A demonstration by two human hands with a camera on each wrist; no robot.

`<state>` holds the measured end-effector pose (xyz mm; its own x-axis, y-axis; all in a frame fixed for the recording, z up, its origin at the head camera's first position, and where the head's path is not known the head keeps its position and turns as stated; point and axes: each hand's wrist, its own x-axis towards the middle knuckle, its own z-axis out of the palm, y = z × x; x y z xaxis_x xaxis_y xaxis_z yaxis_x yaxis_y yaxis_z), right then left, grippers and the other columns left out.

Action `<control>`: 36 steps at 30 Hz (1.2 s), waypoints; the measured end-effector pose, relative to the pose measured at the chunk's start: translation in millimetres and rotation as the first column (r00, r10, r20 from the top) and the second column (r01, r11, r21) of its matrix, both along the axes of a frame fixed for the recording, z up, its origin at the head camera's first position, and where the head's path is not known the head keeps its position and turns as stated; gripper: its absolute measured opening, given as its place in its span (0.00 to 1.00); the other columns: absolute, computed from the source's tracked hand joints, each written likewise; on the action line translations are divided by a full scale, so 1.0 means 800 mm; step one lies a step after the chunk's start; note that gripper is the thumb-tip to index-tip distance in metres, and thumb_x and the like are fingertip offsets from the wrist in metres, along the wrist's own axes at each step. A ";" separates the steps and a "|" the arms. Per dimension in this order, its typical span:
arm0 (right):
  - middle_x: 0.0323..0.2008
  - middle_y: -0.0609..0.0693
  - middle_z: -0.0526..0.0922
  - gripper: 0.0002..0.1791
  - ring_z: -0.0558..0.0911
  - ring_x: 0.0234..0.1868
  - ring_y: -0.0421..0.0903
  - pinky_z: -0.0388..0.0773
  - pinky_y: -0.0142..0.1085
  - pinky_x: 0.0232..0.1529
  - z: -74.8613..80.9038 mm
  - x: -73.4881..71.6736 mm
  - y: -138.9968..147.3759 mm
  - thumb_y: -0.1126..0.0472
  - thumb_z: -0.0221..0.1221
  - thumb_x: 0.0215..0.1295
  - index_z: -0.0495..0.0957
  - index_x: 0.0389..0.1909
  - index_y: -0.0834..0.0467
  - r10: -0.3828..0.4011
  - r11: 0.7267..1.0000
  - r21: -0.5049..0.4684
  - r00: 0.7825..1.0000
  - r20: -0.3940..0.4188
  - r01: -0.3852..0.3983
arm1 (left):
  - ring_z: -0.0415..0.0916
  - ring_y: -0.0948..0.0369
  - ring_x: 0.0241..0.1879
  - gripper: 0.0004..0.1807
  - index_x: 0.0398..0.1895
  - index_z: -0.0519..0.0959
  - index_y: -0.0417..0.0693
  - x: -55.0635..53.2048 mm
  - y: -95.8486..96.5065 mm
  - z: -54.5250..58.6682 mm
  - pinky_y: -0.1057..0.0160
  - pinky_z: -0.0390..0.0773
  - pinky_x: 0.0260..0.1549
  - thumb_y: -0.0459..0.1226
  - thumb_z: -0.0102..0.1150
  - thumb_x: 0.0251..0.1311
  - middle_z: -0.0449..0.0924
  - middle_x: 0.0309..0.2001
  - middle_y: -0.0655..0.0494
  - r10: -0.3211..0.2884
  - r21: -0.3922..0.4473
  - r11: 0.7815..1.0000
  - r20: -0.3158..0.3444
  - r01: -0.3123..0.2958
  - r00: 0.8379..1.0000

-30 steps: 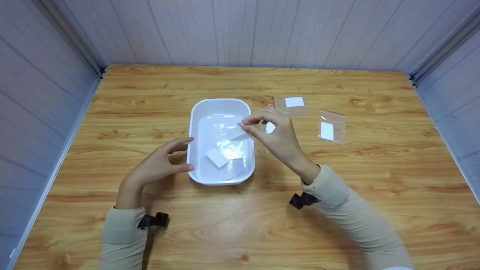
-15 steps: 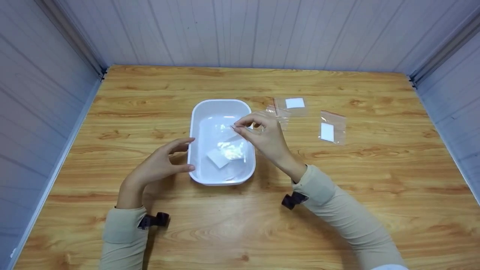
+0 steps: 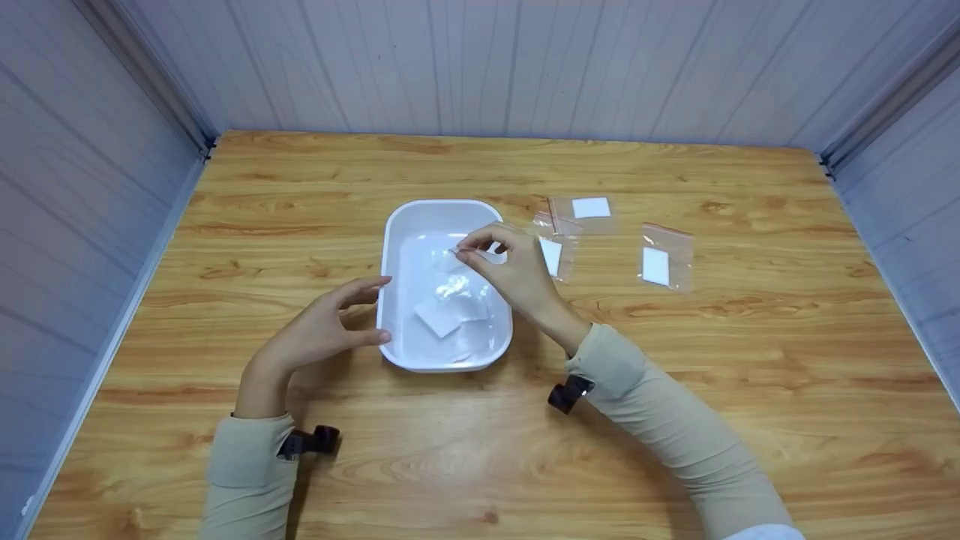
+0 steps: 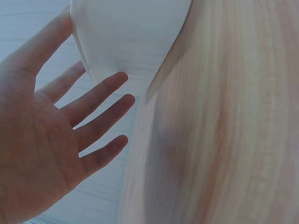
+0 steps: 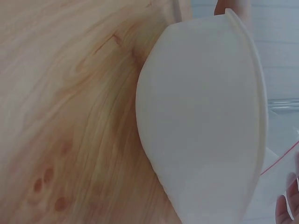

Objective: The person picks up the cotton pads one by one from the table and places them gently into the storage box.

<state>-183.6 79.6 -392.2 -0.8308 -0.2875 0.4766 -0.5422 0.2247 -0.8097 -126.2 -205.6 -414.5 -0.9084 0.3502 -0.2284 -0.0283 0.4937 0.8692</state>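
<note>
A white plastic tub (image 3: 442, 211) stands on the wooden table. My left hand (image 3: 322, 326) is at its left side, thumb and a fingertip at the rim; in the left wrist view that hand's (image 4: 51, 130) fingers are spread and fairly straight. Over the tub, my right hand (image 3: 517, 274) pinches a small clear zip bag (image 3: 448, 260) by its top edge between thumb and fingers. The right wrist view catches the bag's red line and clear film (image 5: 276, 179) beyond the tub wall (image 5: 205, 112). On the tub floor lie white pieces (image 3: 437, 319) and shiny clear film.
To the right of the tub, three clear zip bags with white inserts lie on the table: one near the right hand (image 3: 551, 257), another bag behind it (image 3: 591, 208), and a separate bag (image 3: 655, 266) farther right. Panel walls (image 3: 480, 67) enclose the back and sides.
My right hand has moved left, carrying the pinched zip bag from the tub's right rim to over its middle. A bag on the table is now less covered. The left hand stays put.
</note>
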 end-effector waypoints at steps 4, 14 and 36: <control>0.32 0.46 0.85 0.06 0.79 0.37 0.41 0.75 0.42 0.41 -0.005 -0.006 -0.001 0.61 0.69 0.61 0.86 0.35 0.60 -0.019 1.000 0.004 0.999 0.029 0.019 | 0.58 0.43 0.71 0.46 0.74 0.63 0.54 0.000 0.001 -0.001 0.36 0.54 0.67 0.47 0.75 0.53 0.66 0.69 0.42 -0.003 0.003 1.000 0.000 0.003 1.000; 0.34 0.47 0.86 0.06 0.80 0.37 0.41 0.75 0.41 0.43 -0.014 -0.027 -0.002 0.62 0.69 0.61 0.86 0.36 0.60 -0.053 0.998 0.029 0.997 0.055 0.052 | 0.58 0.43 0.70 0.45 0.74 0.64 0.53 -0.002 0.001 -0.002 0.37 0.54 0.68 0.47 0.75 0.53 0.66 0.69 0.43 -0.015 0.015 1.000 -0.016 0.015 1.000; 0.35 0.50 0.85 0.09 0.80 0.37 0.43 0.77 0.36 0.41 -0.022 -0.025 -0.022 0.62 0.68 0.62 0.84 0.41 0.61 -0.002 0.984 0.177 0.997 0.073 -0.011 | 0.57 0.43 0.71 0.44 0.75 0.63 0.56 -0.003 -0.001 -0.001 0.36 0.55 0.67 0.45 0.73 0.55 0.64 0.70 0.43 -0.003 0.003 1.000 0.022 0.003 1.000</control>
